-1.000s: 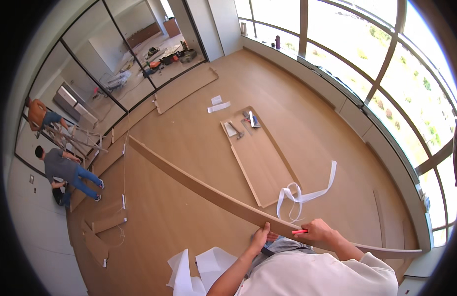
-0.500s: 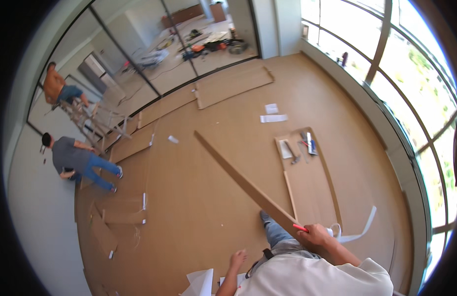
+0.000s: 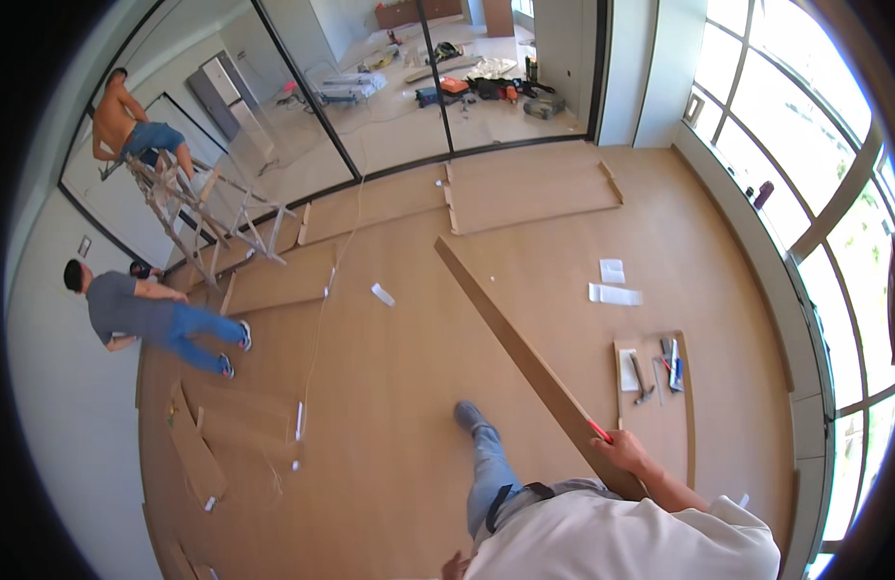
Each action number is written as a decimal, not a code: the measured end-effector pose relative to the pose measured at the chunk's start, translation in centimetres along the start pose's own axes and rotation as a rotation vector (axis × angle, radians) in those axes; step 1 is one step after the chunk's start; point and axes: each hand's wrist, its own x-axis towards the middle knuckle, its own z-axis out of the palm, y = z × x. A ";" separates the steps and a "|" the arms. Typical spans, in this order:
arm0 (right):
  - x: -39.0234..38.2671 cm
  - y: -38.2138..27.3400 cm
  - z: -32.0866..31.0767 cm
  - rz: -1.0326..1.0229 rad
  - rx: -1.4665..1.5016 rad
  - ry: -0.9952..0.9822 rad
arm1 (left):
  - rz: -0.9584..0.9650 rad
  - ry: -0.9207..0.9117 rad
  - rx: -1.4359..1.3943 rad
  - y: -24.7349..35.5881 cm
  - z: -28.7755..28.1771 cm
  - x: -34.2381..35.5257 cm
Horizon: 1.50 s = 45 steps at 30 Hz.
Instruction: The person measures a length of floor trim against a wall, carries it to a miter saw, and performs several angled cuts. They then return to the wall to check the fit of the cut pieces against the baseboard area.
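A long narrow wooden plank [image 3: 510, 333] slants from the middle of the floor down to my right side. My right hand [image 3: 622, 451] grips its near end, with a red pencil [image 3: 599, 431] held against the board. Only the fingertips of my left hand [image 3: 456, 565] show at the bottom edge beside my white shirt, and I cannot tell whether it holds anything. My left leg in jeans and a grey shoe [image 3: 470, 417] steps forward on the floor.
Cardboard sheets [image 3: 530, 193] lie near the glass wall. A cardboard piece with hand tools [image 3: 654, 372] lies to my right, white papers [image 3: 614, 293] beyond it. Two people are at left, one on a ladder [image 3: 191, 208], one leaning on the wall [image 3: 148, 314]. Curved windows run along the right.
I have turned left with the plank; its far end has swung right and toward the glass wall. My left hand has left the board and dropped to the bottom edge.
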 end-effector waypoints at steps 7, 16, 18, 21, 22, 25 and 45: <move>13.0 -17.0 -0.6 0.072 0.007 -0.060 | 0.100 -0.170 -0.059 17.9 -14.2 17.5; 34.2 -33.1 -1.3 0.112 0.171 -0.012 | 0.008 0.379 -0.369 42.2 -46.2 43.3; 40.2 -35.5 -1.8 0.127 0.080 -0.028 | 0.062 0.370 -0.581 48.1 -48.4 46.9; 51.1 -39.2 -1.8 0.130 0.127 0.001 | 0.115 0.394 -0.568 56.1 -49.0 51.6; 54.6 -42.1 -2.4 0.135 0.139 -0.001 | 0.094 0.426 -0.350 57.9 -48.7 52.8; 63.4 -50.5 -5.3 0.143 0.362 -0.032 | 0.137 0.028 -0.502 60.7 -47.4 55.5; 115.4 -85.4 -14.9 0.264 0.182 0.063 | -0.073 -0.127 -0.121 95.8 -69.8 93.0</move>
